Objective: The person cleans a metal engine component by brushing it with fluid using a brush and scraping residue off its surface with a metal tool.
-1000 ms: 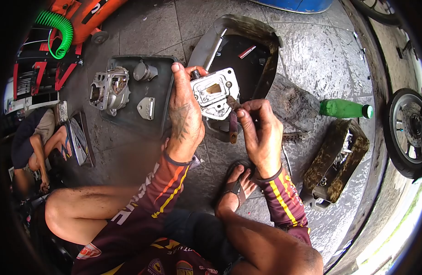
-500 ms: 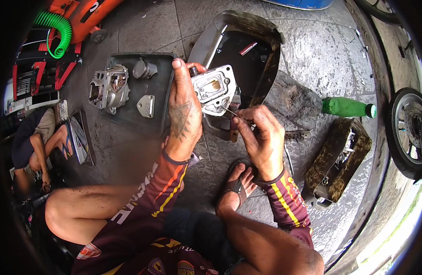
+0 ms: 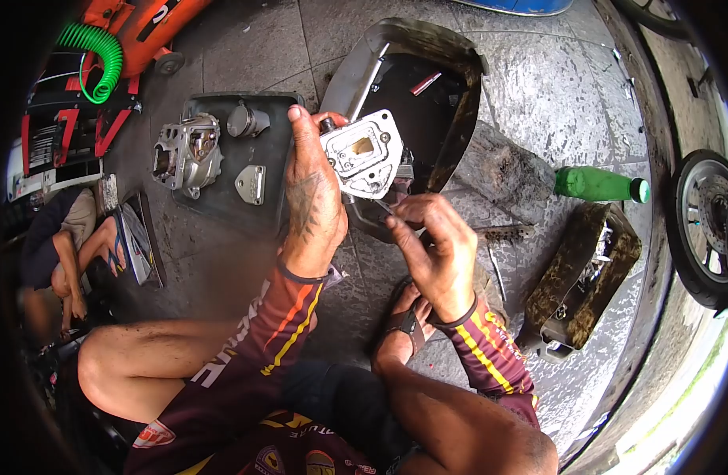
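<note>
My left hand (image 3: 312,206) is wrapped round a pale metal engine part (image 3: 377,172), its flat face turned up. That face has a rectangular opening, a winding groove and screw holes. Close to the part's lower edge, my right hand (image 3: 439,249) pinches a thin metal tool (image 3: 383,205) between thumb and forefinger. Most of the tool is hidden by the fingers, and I cannot tell whether its tip touches the part. Below the hands lies a large dark pan (image 3: 467,103) with a red-and-silver object (image 3: 426,83) inside.
A black tray (image 3: 281,103) at left holds an engine casing (image 3: 191,154), a piston (image 3: 248,120) and a small metal plate (image 3: 251,184). At right are a green bottle (image 3: 597,184), a grimy metal bin (image 3: 585,285) and a wheel (image 3: 700,229). Another person (image 3: 59,245) sits at far left.
The engine part has shifted slightly left in my left hand. My right hand has drawn down and left, and the thin tool has moved away from the part's face towards its lower edge.
</note>
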The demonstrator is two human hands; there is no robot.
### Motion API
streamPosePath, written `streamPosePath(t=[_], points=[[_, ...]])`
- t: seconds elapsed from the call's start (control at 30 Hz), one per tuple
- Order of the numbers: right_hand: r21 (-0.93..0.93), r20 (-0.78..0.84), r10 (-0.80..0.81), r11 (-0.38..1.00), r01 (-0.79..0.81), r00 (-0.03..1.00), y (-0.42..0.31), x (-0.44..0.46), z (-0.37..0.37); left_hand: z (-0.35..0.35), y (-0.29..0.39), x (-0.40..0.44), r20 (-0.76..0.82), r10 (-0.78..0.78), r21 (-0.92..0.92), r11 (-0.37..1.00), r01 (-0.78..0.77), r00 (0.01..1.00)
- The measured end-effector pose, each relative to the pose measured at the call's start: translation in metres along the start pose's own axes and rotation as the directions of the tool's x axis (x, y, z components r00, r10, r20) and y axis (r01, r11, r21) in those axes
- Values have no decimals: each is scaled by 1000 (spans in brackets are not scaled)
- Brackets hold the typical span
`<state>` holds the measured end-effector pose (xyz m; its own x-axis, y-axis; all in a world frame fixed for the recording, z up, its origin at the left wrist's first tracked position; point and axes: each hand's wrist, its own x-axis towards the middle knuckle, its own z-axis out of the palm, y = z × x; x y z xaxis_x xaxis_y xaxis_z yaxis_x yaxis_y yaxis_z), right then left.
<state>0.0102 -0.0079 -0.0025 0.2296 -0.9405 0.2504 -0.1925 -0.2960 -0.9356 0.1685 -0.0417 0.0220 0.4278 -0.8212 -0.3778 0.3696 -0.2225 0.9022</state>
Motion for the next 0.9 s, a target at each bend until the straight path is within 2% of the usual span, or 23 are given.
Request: streamPosePath(t=[0.07,0.1,0.17,0.2,0.27,0.33,0.4,0.53,0.6,0.67,0.73,0.83,0.87,0.9], points=[[-2,35,56,998,-56,998,-2,-3,3,2,-1,0,3,-6,-54,998,6,1000],[81,-10,202,976,-200,979,-2,-4,4,7,-1,-2,-11,32,-102,994,-33,999],[310,-74,423,870,-383,903,-11,-5,3,8,-3,-3,-26,84,-155,984,-87,996],[301,-85,346,903,-307,934,-11,-7,3,7,-4,-4,-28,86,-153,984,-89,996],[339,-71,356,887,-313,932,-14,-3,2,9,-6,-4,-70,96,-264,958,-111,993],[395,-84,457,831,-392,885,-8,7,6,11,-7,-8,-47,103,-285,952,-112,994],[207,-85,442,885,-418,893,-10,13,7,13,-13,-10,-6,108,-333,937,-103,994],[156,-113,355,929,-336,928,2,4,17,2,-21,-12,101,170,-420,900,-113,980],[186,-58,371,916,-355,927,0,4,14,2,-22,-12,54,150,-408,906,-116,987],[90,-28,311,947,-308,950,-5,2,16,3,-23,-9,49,176,-450,883,-136,983],[16,-67,167,986,-166,984,-10,1,22,0,-23,-10,98,184,-471,874,-117,978],[182,-88,487,865,-467,869,-11,8,14,1,-24,-12,124,220,-504,854,-130,968],[151,-87,502,860,-487,861,-13,11,10,2,-23,-12,126,220,-505,853,-128,967],[99,-95,390,919,-381,916,-9,8,13,7,-22,-14,75,208,-483,863,-147,975]])
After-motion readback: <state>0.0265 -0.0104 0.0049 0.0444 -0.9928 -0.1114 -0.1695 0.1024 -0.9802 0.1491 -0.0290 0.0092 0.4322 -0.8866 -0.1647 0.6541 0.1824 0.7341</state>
